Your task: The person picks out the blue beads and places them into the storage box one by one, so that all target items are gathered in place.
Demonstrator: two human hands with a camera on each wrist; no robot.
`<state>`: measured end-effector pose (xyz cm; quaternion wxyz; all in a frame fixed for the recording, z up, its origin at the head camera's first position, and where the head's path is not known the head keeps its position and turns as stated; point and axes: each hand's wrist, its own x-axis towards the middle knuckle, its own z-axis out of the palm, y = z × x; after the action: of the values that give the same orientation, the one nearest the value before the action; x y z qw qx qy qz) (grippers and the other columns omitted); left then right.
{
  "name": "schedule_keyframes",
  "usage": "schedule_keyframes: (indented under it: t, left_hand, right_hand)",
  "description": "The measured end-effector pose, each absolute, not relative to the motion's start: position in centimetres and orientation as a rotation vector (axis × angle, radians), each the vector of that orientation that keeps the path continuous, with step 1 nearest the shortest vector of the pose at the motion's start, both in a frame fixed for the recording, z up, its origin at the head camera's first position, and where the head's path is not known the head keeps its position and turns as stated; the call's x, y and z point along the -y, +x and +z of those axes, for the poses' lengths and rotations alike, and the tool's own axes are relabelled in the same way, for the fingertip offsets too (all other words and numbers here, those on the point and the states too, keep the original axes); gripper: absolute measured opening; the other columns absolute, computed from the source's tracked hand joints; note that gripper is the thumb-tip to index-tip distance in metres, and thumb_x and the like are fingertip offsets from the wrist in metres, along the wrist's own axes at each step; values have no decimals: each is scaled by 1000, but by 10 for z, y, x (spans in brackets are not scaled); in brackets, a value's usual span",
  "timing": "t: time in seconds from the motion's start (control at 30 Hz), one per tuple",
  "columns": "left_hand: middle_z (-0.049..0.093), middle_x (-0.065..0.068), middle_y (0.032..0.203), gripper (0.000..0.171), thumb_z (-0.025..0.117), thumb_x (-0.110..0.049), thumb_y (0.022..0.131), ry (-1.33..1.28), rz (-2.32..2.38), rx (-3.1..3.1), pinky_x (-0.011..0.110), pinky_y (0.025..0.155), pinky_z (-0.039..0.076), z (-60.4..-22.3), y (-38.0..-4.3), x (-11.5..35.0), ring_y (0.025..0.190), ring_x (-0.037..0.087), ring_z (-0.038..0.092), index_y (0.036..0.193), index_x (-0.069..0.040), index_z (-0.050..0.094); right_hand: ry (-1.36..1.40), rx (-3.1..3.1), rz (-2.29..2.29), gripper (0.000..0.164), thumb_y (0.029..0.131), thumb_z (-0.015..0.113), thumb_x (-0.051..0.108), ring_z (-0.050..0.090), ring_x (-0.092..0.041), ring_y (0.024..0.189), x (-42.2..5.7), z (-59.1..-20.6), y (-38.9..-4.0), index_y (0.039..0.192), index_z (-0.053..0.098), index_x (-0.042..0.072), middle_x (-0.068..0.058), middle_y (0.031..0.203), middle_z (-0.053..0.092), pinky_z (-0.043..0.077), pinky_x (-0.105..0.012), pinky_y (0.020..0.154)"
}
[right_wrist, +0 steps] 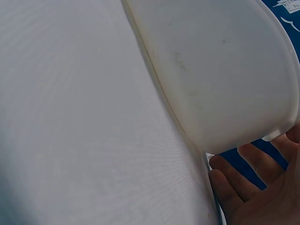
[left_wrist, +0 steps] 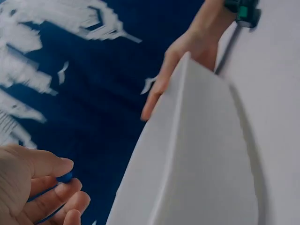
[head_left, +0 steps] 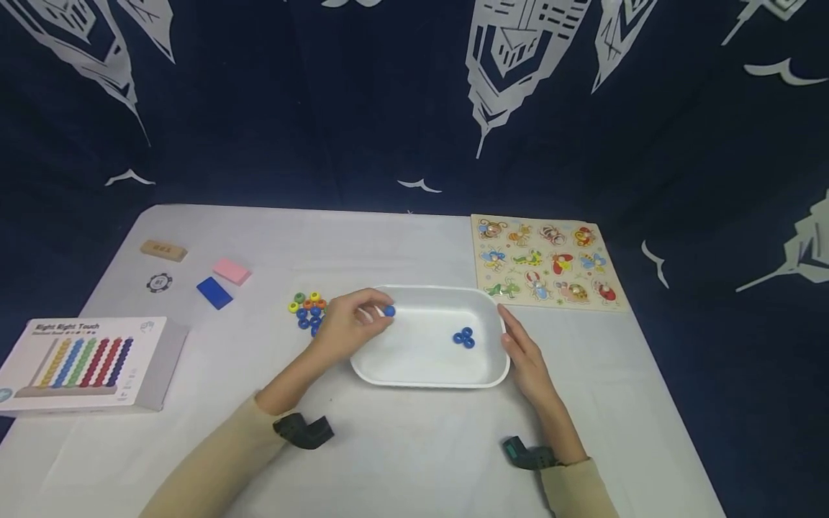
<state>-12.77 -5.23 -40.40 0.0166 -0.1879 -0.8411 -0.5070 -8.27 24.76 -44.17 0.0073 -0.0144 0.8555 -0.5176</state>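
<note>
My left hand (head_left: 350, 324) pinches a blue bead (head_left: 389, 311) between thumb and fingertips, above the left rim of a white tray (head_left: 414, 374). In the left wrist view, the same bead (left_wrist: 65, 177) shows between the thumb and fingers. Inside the tray, toward its right side, lie 3 blue beads (head_left: 467, 338) close together. At the tray's right end, my right hand (head_left: 531, 367) rests against the rim with its fingers fairly straight. The right wrist view has those fingers (right_wrist: 234, 176) beside the tray's outer wall (right_wrist: 225, 93). Left of the tray is a cluster of blue, orange, yellow and green beads (head_left: 303, 314), partly hidden by my left hand.
A boxed toy (head_left: 97, 367) sits at the table's left edge. Behind it are a wooden block (head_left: 164, 250), a round chip (head_left: 159, 283), a pink piece (head_left: 232, 271) and a blue card (head_left: 214, 293). An insect puzzle board (head_left: 547, 262) lies at the back right.
</note>
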Motion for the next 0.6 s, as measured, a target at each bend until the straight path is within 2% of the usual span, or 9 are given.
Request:
schedule_keyframes:
  t: [0.17,0.3,0.47,0.6]
  left_hand:
    - [64,-6,82,22,70,-18,72,-723,-1460,2745,17,56,46,-415,-151,-5,66,3,55,93,-13,66]
    - [61,-7,72,21,72,-19,71,-705,-1359,2870,17,53,42,-435,-165,-36,61,4,53,91,-15,67]
    - [55,-9,67,21,72,-18,71,-707,-1182,3020,17,53,39,-454,-170,-53,61,5,50,91,-17,66]
    - [56,-9,69,21,70,-13,71,-727,-1166,3047,17,57,39,-461,-170,-54,65,5,50,91,-16,67]
  right_hand:
    - [-34,-2682,-1633,44,95,36,25,17,-22,135,-256,-462,-89,138,28,29,4,146,22,18,-48,106]
    - [-35,-2696,-1619,43,95,35,31,18,-19,135,-259,-473,-92,136,27,37,9,146,22,19,-47,106]
    - [-44,-2703,-1616,43,94,35,33,19,-21,135,-260,-473,-92,136,27,40,10,145,22,20,-49,105]
    - [-33,-2709,-1617,43,94,36,31,19,-20,135,-258,-474,-92,136,28,38,10,145,23,20,-48,105]
